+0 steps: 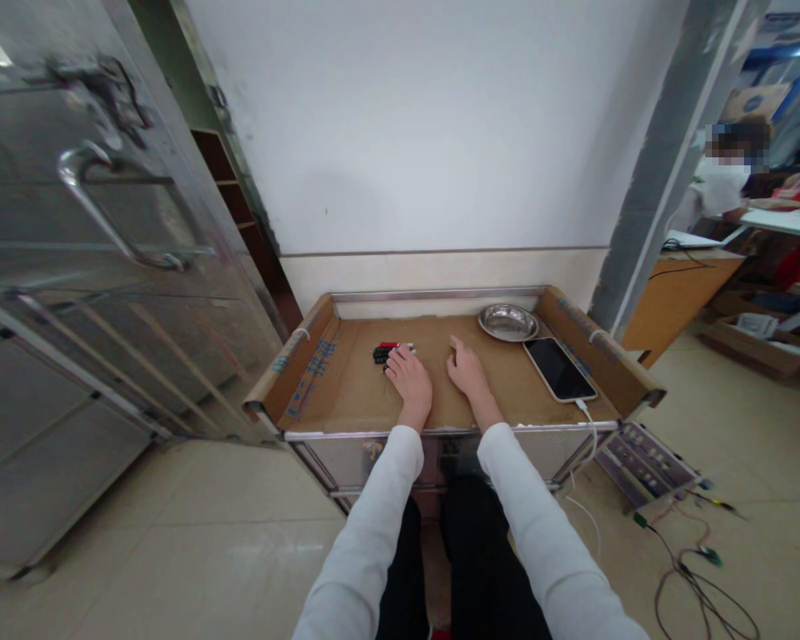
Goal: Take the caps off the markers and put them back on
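My left hand [410, 375] lies palm down on the cardboard-lined table top [347, 387], its fingertips touching a small bunch of markers [388, 352] with black and red parts. My right hand [465, 367] rests flat on the cardboard a little to the right, fingers stretched forward, holding nothing. Both arms wear white sleeves.
A shallow steel bowl [508, 322] sits at the back right of the table. A dark phone [559, 368] lies beside it, with a white cable [590, 427] hanging over the front edge. A metal door [86, 240] stands at left. Another person [730, 182] sits far right. Wires [697, 569] lie on the floor.
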Available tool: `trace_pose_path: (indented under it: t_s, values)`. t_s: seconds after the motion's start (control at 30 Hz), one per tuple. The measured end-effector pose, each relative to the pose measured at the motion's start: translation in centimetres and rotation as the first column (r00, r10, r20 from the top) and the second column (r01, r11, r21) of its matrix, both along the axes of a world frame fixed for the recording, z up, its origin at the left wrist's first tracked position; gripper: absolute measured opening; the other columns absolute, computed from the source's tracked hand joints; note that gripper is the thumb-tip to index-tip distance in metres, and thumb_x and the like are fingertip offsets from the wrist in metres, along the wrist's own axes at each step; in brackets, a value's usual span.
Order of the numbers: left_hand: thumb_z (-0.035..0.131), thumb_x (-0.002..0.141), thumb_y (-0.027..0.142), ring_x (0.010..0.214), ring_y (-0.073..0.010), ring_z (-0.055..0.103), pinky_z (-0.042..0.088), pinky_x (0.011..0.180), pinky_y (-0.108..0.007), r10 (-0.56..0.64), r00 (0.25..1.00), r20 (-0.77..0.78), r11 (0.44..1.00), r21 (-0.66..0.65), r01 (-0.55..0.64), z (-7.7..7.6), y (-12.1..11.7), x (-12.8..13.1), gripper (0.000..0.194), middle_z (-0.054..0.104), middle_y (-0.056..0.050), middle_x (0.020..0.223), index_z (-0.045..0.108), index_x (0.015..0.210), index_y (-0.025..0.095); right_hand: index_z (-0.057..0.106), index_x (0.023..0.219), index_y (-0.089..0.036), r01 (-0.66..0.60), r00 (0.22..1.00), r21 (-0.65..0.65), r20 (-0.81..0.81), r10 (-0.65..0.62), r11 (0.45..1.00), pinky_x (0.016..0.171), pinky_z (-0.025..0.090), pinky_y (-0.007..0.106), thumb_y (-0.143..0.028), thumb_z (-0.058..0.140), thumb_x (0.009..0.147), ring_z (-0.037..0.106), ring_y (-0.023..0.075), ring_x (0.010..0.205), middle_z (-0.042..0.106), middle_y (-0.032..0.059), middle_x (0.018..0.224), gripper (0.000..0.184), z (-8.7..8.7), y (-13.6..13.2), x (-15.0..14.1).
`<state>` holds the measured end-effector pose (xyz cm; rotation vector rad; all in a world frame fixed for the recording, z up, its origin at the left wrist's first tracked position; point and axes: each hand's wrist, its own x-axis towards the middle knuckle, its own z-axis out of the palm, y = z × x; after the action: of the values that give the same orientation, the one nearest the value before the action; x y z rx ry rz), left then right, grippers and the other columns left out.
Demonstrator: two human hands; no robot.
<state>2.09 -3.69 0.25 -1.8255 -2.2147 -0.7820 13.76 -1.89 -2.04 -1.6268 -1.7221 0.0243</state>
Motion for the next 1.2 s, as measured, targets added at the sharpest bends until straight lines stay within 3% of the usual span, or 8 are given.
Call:
trace_pose_path:
  t_s: [0.23,0.47,0.73,0.8,0.87,0.93,1.0,1.2]
  values:
    - [0.028,0.088,0.014,0.106,-0.0319,0.055,0.046,0.084,-0.043,0.066,0.998,-0.008,0.993,0.098,-0.065,-0.6,0.3,0.0,0.042,0.055,-0.026,0.12,0.049,0.123,0.004,0.05,0.126,-0.01,0.002,0.999,-0.016,0.037,-0.001,1.0,0.094,0.043,0.034,-0.01,0.039,0.084,0.059,0.0205,0.105,0.064,0.0148,0.115,0.044,-0.1,0.0,0.0]
    - [0.039,0.085,0.024,0.113,-0.0352,0.05,0.043,0.089,-0.048,0.053,0.998,0.046,0.999,-0.002,-0.053,0.0,0.1,0.2,0.047,0.051,-0.027,0.124,0.044,0.127,0.003,0.047,0.128,-0.009,0.009,1.0,-0.014,0.028,-0.009,1.0,0.093,0.044,0.033,-0.009,0.039,0.083,0.059,0.0205,0.106,0.064,0.0155,0.113,0.045,-0.2,0.0,0.1]
    - [0.041,0.085,0.024,0.11,-0.0342,0.051,0.043,0.087,-0.046,0.049,0.998,0.034,0.999,0.021,-0.05,0.3,-0.1,0.2,0.043,0.05,-0.027,0.123,0.045,0.123,0.004,0.047,0.128,-0.008,0.004,1.0,-0.037,0.03,-0.002,0.999,0.093,0.043,0.032,-0.009,0.039,0.085,0.058,0.0202,0.108,0.064,0.0155,0.114,0.044,0.0,-0.1,0.1]
    - [0.04,0.085,0.02,0.108,-0.0318,0.052,0.043,0.088,-0.044,-0.015,0.999,0.044,0.999,0.032,0.014,0.6,0.1,0.0,0.034,0.052,-0.024,0.118,0.048,0.115,0.006,0.049,0.126,-0.009,0.009,0.999,-0.036,0.036,-0.007,0.999,0.092,0.044,0.032,-0.009,0.039,0.084,0.059,0.02,0.105,0.064,0.0151,0.113,0.043,0.1,-0.2,0.1]
    - [0.039,0.085,0.015,0.104,-0.0269,0.053,0.043,0.089,-0.041,-0.189,0.981,0.052,0.98,0.069,0.185,0.8,0.4,-0.1,0.022,0.055,-0.018,0.108,0.052,0.103,0.01,0.052,0.122,-0.011,0.0,0.999,-0.046,0.043,0.002,0.999,0.092,0.043,0.032,-0.008,0.04,0.084,0.059,0.0199,0.103,0.065,0.0144,0.111,0.041,0.2,-0.2,0.1]
    - [0.038,0.085,0.01,0.098,-0.0214,0.054,0.043,0.09,-0.036,-0.451,0.892,0.037,0.889,0.111,0.445,0.9,0.8,-0.1,0.016,0.057,-0.011,0.099,0.051,0.094,0.015,0.058,0.115,-0.013,-0.031,0.998,-0.07,0.053,0.035,0.997,0.093,0.042,0.032,-0.008,0.04,0.083,0.058,0.0193,0.104,0.065,0.013,0.109,0.037,0.4,-0.1,0.2]
    - [0.038,0.085,0.007,0.097,-0.0205,0.053,0.043,0.09,-0.036,-0.595,0.804,0.005,0.8,0.099,0.592,0.6,1.1,0.0,0.018,0.057,-0.009,0.097,0.05,0.094,0.017,0.061,0.108,-0.014,-0.06,0.996,-0.089,0.059,0.065,0.994,0.095,0.04,0.031,-0.007,0.04,0.083,0.057,0.0187,0.105,0.066,0.0117,0.108,0.033,0.5,-0.1,0.3]
    - [0.04,0.085,0.008,0.101,-0.023,0.053,0.041,0.092,-0.038,-0.617,0.785,-0.054,0.786,-0.006,0.618,-0.7,1.5,0.2,0.021,0.058,-0.012,0.103,0.051,0.101,0.014,0.063,0.104,-0.014,-0.057,0.997,-0.102,0.047,0.062,0.993,0.095,0.039,0.03,-0.009,0.04,0.085,0.056,0.0188,0.103,0.065,0.0108,0.109,0.03,0.6,-0.1,0.2]
